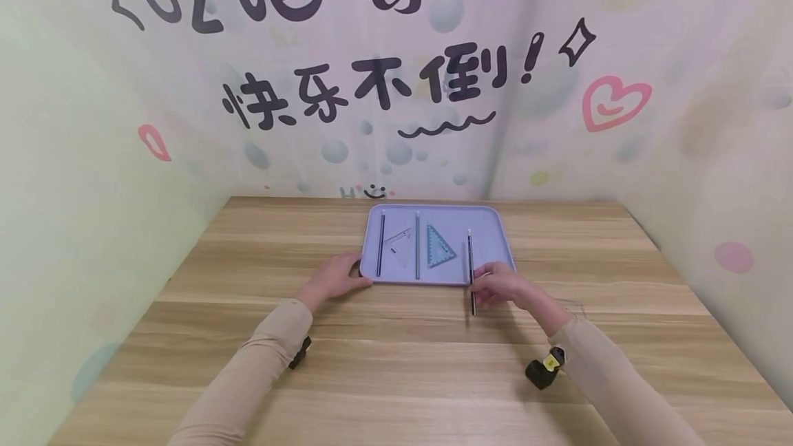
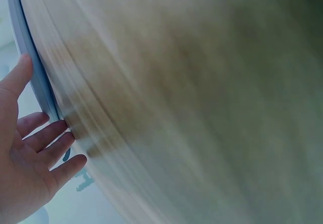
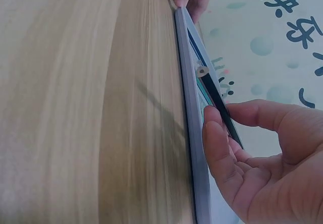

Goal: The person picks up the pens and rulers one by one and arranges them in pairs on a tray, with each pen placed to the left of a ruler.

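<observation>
A dark pencil (image 1: 470, 250) with a pale far end is pinched between the thumb and fingers of my right hand (image 1: 498, 283). It slants over the front edge of a lilac tray (image 1: 489, 215), near the right side. In the right wrist view the pencil's near end (image 3: 203, 71) looks flat and unsharpened. My left hand (image 1: 334, 277) touches the tray's front left corner, fingers fairly straight in the left wrist view. On the tray lie a dark blue pencil (image 1: 381, 245), a clear set square (image 1: 398, 248), a teal pencil (image 1: 418, 246) and a blue set square (image 1: 439, 248).
The tray lies on a wood-grain table (image 1: 396, 377), near its back edge. Behind it hangs a printed wall cloth (image 1: 384, 150). A faint, clear outlined object (image 1: 573, 307) lies beside my right wrist, its kind unclear. A black wrist camera (image 1: 544, 370) hangs under the right forearm.
</observation>
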`<state>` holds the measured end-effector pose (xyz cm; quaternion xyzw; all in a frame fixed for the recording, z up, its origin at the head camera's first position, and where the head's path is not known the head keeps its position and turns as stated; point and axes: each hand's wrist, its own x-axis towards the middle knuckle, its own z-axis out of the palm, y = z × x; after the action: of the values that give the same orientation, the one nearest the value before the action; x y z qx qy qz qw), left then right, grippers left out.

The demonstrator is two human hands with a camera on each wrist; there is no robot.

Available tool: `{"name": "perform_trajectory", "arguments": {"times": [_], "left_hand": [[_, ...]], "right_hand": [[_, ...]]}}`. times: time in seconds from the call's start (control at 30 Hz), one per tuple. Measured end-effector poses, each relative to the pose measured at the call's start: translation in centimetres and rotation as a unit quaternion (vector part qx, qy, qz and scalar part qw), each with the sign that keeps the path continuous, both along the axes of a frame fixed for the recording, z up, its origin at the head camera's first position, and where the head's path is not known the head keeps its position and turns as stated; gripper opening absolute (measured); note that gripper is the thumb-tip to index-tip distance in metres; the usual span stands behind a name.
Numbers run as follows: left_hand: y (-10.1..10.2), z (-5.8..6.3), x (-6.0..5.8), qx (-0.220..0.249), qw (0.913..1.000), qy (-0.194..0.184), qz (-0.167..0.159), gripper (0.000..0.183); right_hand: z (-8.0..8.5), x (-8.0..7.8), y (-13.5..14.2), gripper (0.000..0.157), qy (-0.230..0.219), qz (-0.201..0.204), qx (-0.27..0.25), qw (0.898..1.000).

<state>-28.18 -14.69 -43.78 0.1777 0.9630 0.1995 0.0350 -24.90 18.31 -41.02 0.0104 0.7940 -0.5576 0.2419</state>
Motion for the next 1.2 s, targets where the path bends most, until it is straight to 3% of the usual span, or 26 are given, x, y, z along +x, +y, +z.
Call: {"name": "perform_trajectory", "arguments": {"times": [0.83,0.97,1.03,1.1,1.2], "left_hand": [[0.1,0.1,0.0,-0.004,1.0000,0.000,-0.009,0.064],[0.2,0.1,0.0,-0.008,0.9999,0.000,-0.008,0.065],[0.2,0.1,-0.1,-0.007,0.9999,0.001,-0.008,0.065],[0.1,0.1,-0.1,-0.007,0.9999,0.001,-0.009,0.065],[0.1,0.1,-0.1,-0.007,0.9999,0.003,-0.009,0.064]], "right_hand": [[0.4,-2.7,0.1,0.020,0.010,-0.020,0.027,0.999],[-1.2,-4.7,0.9,0.025,0.029,-0.016,0.063,0.997],[-4.4,-7.4,2.5,0.026,0.052,0.002,0.034,0.998],[-5.9,-8.8,3.3,0.028,0.061,0.010,0.019,0.998],[-5.1,-8.7,2.8,0.031,0.061,-0.016,0.024,0.998]]}}
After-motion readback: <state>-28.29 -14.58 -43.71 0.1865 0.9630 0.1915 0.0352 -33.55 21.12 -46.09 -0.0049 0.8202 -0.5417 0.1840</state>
